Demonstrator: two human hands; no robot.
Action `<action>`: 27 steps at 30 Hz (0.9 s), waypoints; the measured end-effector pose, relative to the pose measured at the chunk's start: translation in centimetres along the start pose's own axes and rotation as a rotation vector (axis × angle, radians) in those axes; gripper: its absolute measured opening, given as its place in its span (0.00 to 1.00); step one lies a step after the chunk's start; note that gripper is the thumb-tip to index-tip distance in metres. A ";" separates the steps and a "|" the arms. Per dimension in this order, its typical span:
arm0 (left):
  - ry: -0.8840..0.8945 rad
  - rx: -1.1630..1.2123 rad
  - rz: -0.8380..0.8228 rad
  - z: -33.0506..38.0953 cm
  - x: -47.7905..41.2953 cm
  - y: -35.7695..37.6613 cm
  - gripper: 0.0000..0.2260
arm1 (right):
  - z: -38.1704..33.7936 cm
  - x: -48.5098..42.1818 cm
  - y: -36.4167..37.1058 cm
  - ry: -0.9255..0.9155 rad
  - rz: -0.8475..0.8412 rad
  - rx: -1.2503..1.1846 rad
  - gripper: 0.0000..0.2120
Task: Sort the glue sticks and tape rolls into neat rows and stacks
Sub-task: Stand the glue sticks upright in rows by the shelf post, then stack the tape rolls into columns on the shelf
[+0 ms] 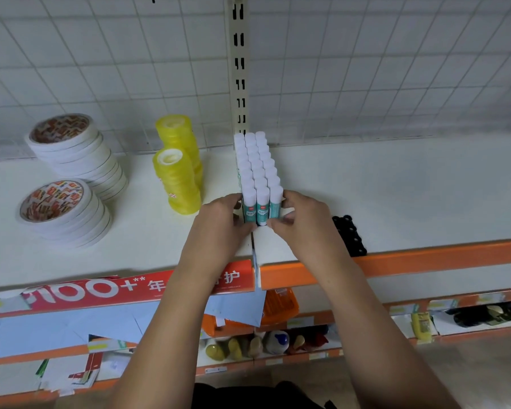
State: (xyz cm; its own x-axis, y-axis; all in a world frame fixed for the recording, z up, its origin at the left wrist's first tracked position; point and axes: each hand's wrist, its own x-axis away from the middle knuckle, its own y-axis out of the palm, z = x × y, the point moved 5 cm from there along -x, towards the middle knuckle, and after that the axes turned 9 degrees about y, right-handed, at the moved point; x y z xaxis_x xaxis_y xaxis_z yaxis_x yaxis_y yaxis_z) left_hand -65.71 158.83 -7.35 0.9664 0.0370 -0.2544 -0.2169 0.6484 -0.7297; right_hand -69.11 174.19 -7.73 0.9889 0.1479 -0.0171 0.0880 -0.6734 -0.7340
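Observation:
White-capped glue sticks with teal labels stand upright in three tight rows running back along the white shelf. My left hand grips the block's front left corner, and my right hand pinches the front right stick near its base. Two stacks of white tape rolls stand at the left: the far tape stack and the near tape stack. Between them and the glue sticks stand two columns of yellow tape rolls.
A black ridged object lies on the shelf right of my right hand, near the orange front edge. A wire grid back panel and a slotted post rise behind. Lower shelves hold paper, envelopes and small goods.

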 end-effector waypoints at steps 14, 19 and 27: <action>-0.115 -0.457 0.039 -2.5 9.9 -9.1 0.10 | -10.0 6.6 4.9 -0.300 -0.112 0.155 0.08; -0.276 -0.482 0.166 -7.6 17.2 -16.8 0.09 | -18.3 10.0 11.9 -0.510 -0.220 0.180 0.10; -0.487 -0.525 0.310 -16.8 30.8 -29.5 0.12 | -33.2 18.1 24.4 -0.731 -0.383 0.154 0.12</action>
State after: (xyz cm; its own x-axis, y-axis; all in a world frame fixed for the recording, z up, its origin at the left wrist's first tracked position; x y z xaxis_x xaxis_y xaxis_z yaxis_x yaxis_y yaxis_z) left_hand -31.87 128.09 -4.28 0.7761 0.5665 -0.2771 -0.4064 0.1133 -0.9067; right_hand -45.05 136.38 -3.40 0.5628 0.8139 -0.1445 0.3318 -0.3825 -0.8623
